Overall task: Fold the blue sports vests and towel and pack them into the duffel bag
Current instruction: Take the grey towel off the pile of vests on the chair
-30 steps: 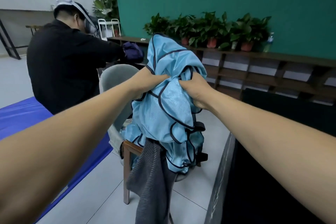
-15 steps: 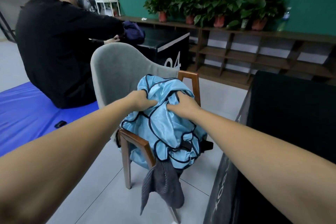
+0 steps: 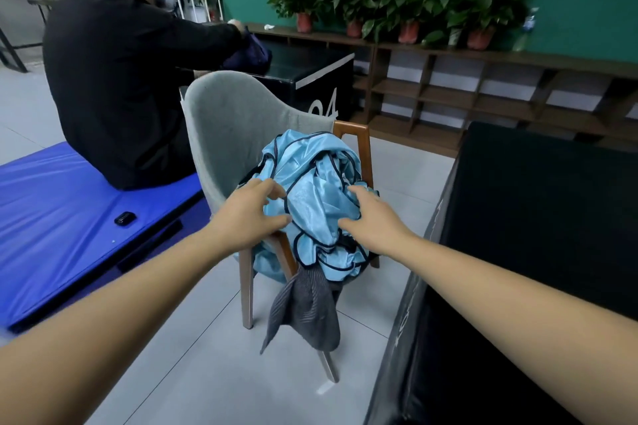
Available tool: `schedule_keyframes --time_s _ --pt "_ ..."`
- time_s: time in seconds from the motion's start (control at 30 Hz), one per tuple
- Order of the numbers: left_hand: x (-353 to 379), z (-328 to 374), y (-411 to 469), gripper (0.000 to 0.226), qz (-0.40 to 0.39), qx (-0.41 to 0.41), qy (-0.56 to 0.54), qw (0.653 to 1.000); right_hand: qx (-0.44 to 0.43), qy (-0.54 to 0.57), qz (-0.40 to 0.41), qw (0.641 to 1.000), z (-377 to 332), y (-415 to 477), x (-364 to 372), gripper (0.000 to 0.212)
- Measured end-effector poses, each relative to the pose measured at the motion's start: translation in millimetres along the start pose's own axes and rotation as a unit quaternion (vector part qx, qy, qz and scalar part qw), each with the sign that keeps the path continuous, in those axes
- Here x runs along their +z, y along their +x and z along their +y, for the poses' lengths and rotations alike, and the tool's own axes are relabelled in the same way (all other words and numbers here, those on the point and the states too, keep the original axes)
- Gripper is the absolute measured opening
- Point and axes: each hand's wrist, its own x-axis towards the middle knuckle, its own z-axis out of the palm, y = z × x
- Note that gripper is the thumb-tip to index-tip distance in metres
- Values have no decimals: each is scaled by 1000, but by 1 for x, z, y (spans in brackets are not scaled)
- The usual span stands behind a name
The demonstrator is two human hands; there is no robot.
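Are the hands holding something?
Nothing seems gripped: the left hand and right hand lie with loose fingers on the crumpled blue vests piled on the chair.

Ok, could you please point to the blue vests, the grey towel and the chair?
blue vests (image 3: 312, 183): head view, shiny fabric in the middle of the pile.
grey towel (image 3: 307, 314): head view, the part hanging below the seat edge.
chair (image 3: 234, 128): head view, the grey padded backrest.

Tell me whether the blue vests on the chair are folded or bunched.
Bunched, not folded: the blue vests lie in a crumpled heap on the chair, dark trim looping every way.
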Motion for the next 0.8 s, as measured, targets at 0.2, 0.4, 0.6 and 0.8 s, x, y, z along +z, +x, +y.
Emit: schedule_keyframes --time_s 0.2,0.4,0.6,0.8 --pt "32 15 -84 30 43 -38 -159 986 98 23 -36 994 -5 -55 38 36" --pt "71 0 -135 25 -3 -155 -250 956 202 16 -106 973 -16 -64 114 46" --pt "84 -3 -157 24 -20 -181 -273 945 223 -1 -56 973 -16 -52 147 48" --pt "79 -2 -156 31 3 -210 -312 927 201 -19 -55 978 -10 -42 149 22"
